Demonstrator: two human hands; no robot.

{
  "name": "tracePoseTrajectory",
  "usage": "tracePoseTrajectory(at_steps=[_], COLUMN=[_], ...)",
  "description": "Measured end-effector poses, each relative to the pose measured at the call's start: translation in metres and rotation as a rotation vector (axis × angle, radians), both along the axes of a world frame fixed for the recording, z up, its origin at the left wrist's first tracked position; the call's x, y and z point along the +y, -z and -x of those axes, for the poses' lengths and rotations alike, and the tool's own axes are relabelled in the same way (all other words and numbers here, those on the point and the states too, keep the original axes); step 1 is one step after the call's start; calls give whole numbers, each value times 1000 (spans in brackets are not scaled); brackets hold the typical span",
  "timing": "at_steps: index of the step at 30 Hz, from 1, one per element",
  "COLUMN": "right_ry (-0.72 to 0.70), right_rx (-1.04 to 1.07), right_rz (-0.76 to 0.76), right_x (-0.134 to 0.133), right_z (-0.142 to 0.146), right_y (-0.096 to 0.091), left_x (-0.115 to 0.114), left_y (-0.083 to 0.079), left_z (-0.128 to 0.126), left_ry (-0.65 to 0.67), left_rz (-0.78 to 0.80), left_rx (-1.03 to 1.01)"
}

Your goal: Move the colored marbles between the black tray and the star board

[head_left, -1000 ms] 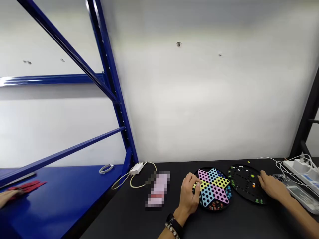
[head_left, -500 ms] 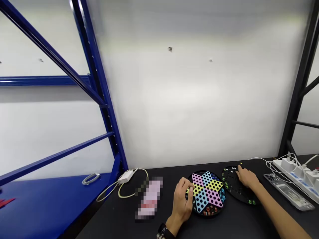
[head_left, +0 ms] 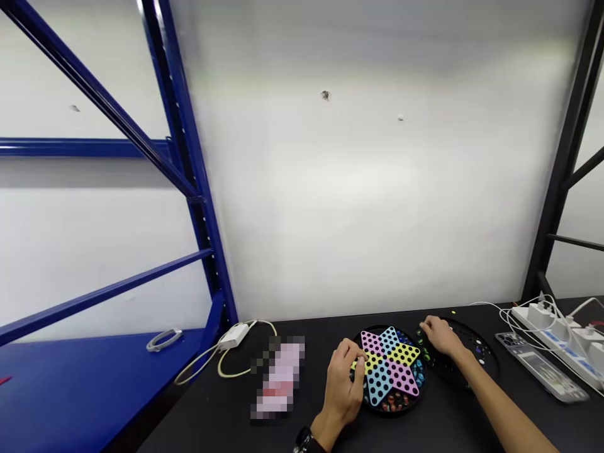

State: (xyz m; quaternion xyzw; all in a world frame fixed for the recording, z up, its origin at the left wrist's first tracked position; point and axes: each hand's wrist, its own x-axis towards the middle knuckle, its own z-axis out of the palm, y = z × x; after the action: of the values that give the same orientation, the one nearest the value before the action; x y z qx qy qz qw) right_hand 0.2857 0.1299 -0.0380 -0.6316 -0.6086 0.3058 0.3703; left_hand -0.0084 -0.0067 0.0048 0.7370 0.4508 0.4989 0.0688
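Note:
My left hand (head_left: 343, 380) rests at the left side of a round Chinese checkers board (head_left: 389, 365), covering part of its yellow left point. Its fingers are curled, thumb near the forefinger; whatever lies between them is hidden. The star has pink, blue and yellow points with dark holes. Orange-red marbles (head_left: 395, 401) and blue marbles (head_left: 418, 372) fill the gaps along its rim. My right hand (head_left: 441, 335) is closed, fingertips down at the upper left of a black round tray (head_left: 491, 362). Green marbles (head_left: 426, 353) lie just below those fingers; white pieces (head_left: 480, 353) sit on the tray's right side.
Right of the tray lies a clear phone case-like item (head_left: 540, 367), beside a white power strip (head_left: 561, 343) with plugs and cables. A white adapter (head_left: 234, 336) with cable and a blurred pink item (head_left: 283, 377) are on the left. Blue rack posts (head_left: 198, 170) stand beyond.
My right hand has moved left across the tray, from its upper middle to its upper-left rim. My left hand stays at the board. The view has shifted slightly.

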Motion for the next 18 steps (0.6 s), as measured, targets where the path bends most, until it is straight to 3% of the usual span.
tracePoseTrajectory(at_steps=[3, 7, 9, 12, 14, 16, 18], right_ry=[-83, -144, -192, -325, -356, -330, -276], right_rx=[-59, 38, 333, 1023, 1249, 1222, 955], right_rz=[40, 42, 4, 30, 104, 113, 26], right_x=[1, -2, -6, -13, -14, -13, -9], right_z=[12, 11, 8, 7, 12, 21, 33], right_y=[0, -14, -25, -43, -51, -56, -56], left_x=[-1, -1, 0, 3, 3, 2, 0], left_y=[-1, -1, 0, 2, 2, 2, 1], left_z=[0, 0, 1, 1, 0, 0, 0], left_ry=[-14, -13, 5, 29, 30, 22, 9], left_rz=[-5, -31, -60, -98, -108, -100, -83], left_rx=[8, 13, 36, 71, 74, 74, 71])
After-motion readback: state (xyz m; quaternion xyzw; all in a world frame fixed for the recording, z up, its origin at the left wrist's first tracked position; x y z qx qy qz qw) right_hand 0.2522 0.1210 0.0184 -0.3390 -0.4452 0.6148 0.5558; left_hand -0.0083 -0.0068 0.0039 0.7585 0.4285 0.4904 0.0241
